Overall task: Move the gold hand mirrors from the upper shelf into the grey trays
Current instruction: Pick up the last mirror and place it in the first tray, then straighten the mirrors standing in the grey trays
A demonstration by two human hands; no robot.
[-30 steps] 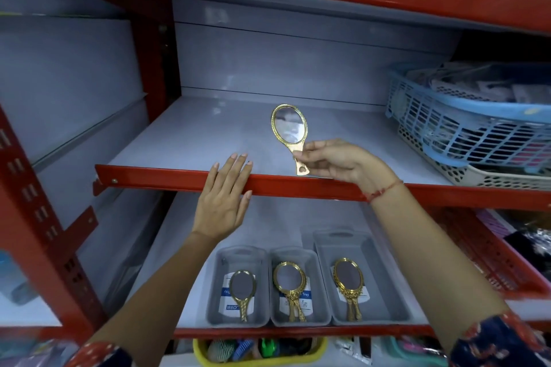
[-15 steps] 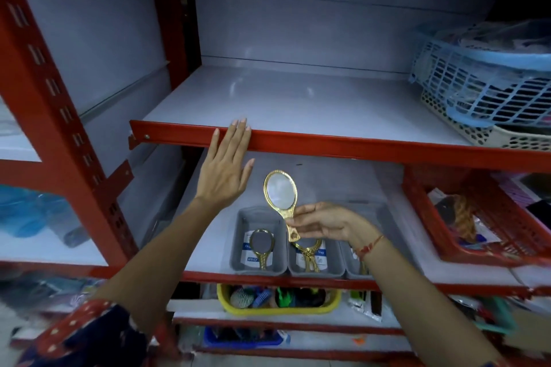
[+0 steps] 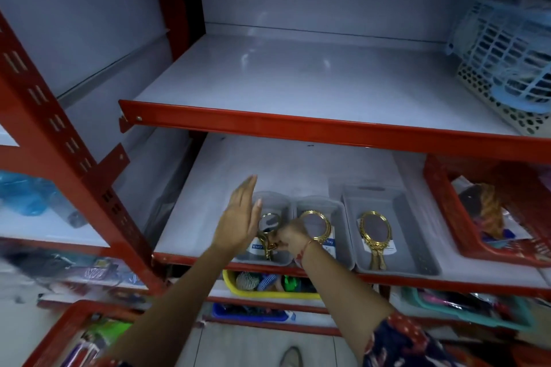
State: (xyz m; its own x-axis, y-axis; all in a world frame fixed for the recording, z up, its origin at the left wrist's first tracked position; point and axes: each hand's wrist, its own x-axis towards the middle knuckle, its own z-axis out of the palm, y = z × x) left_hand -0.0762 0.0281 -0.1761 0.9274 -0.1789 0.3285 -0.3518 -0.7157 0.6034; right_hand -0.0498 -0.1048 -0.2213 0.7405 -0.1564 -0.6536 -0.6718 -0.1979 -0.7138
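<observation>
My right hand (image 3: 288, 237) is closed around the handle of a gold hand mirror (image 3: 269, 222), low inside the left grey tray (image 3: 275, 197) on the lower shelf. I cannot tell that mirror apart from one lying in the tray. My left hand (image 3: 240, 217) hovers open just left of that tray, fingers straight and pointing up. The middle grey tray (image 3: 338, 211) holds a gold mirror (image 3: 316, 225), partly behind my right wrist. In the right grey tray (image 3: 414, 217) lies another gold mirror (image 3: 374, 231). No mirror shows on the upper shelf (image 3: 298, 77).
Blue and cream baskets (image 3: 507, 48) are stacked at the upper shelf's right end. A red basket (image 3: 441, 188) with goods sits right of the trays. A yellow bin (image 3: 268, 293) of combs sits on the shelf below. Red uprights (image 3: 62, 134) frame the left side.
My right hand carried the gold mirror from the upper shelf down into the left tray. My left hand left the upper shelf's red edge and dropped beside the trays. The view tilted down.
</observation>
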